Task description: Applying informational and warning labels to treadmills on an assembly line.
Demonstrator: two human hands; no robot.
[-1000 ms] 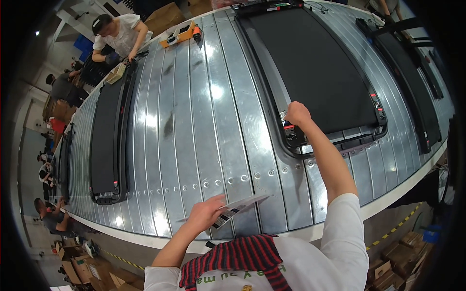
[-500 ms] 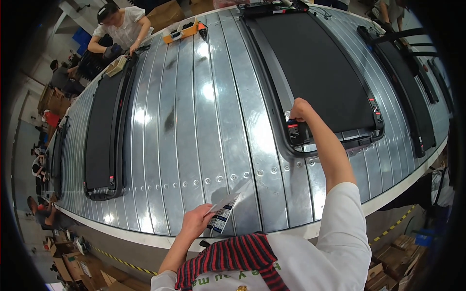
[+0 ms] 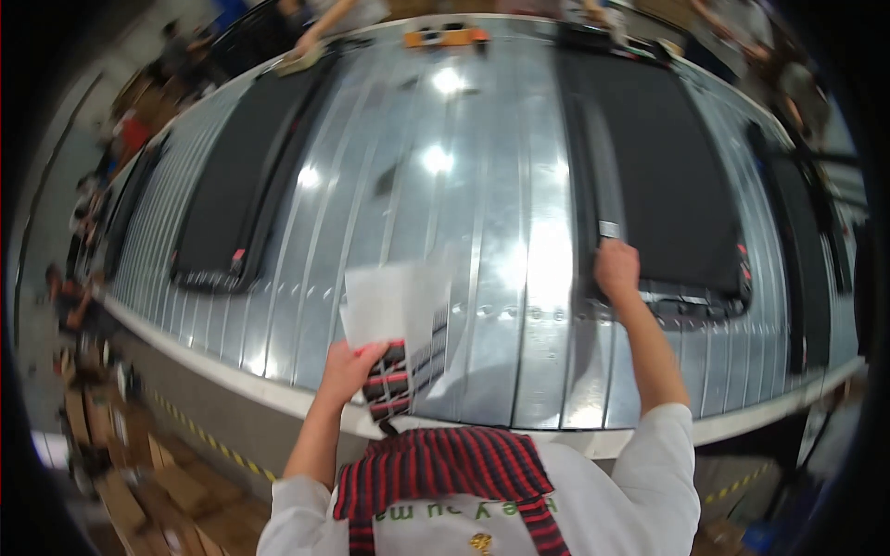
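Note:
In my left hand (image 3: 348,372), pinched between thumb and fingers, are several sheets of stickers: a white sheet (image 3: 378,306), one with dark printed labels (image 3: 432,352) and one with black and red labels (image 3: 387,382). They fan out above the table's near edge. My right hand (image 3: 616,269) is closed, resting on the near left corner of a black treadmill deck (image 3: 663,176). Its fingertips are hidden beneath it, so what they press or hold does not show. Just beyond those knuckles, a small white label (image 3: 608,229) sits on the deck's side rail.
A broad ribbed metal table (image 3: 482,232) carries everything. Another black treadmill deck (image 3: 246,176) lies to the left, and more dark frames (image 3: 805,241) lie at the right. An orange tray (image 3: 443,38) stands at the far edge. Other people work around the table; cardboard boxes (image 3: 176,491) lie lower left.
The view has shifted and blurred. My right hand has slid nearer along the rail, baring the white label beyond it. The sheets in my left hand are spread wider, showing the black and red labels.

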